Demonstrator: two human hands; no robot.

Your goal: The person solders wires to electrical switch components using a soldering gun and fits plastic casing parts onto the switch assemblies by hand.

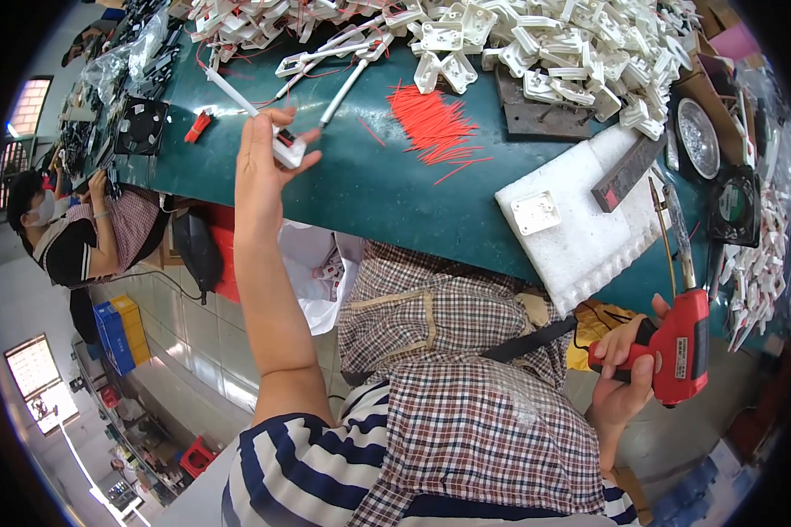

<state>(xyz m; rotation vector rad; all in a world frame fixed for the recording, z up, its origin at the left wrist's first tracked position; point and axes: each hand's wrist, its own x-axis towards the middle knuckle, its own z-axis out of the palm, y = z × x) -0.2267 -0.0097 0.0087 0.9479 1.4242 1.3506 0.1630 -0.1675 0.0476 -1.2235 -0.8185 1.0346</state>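
Observation:
My left hand [262,162] is stretched out over the green workbench [369,189] and holds a small white plastic part with a white tube [286,147] between thumb and fingers. My right hand [628,369] sits low by my lap and grips a red soldering gun [681,338], whose long metal tip points up toward the bench edge. A white foam pad [589,237] lies on the bench in front of the gun, with one white square plastic part [535,212] on it. A bundle of thin red wire pieces [431,123] lies beyond my left hand.
A big heap of white plastic parts [536,39] covers the far side of the bench. A dark metal block [628,171], a round metal dish [699,136] and a small black fan [736,206] stand at the right. Another person [79,233] works at the left, near a second fan [141,126].

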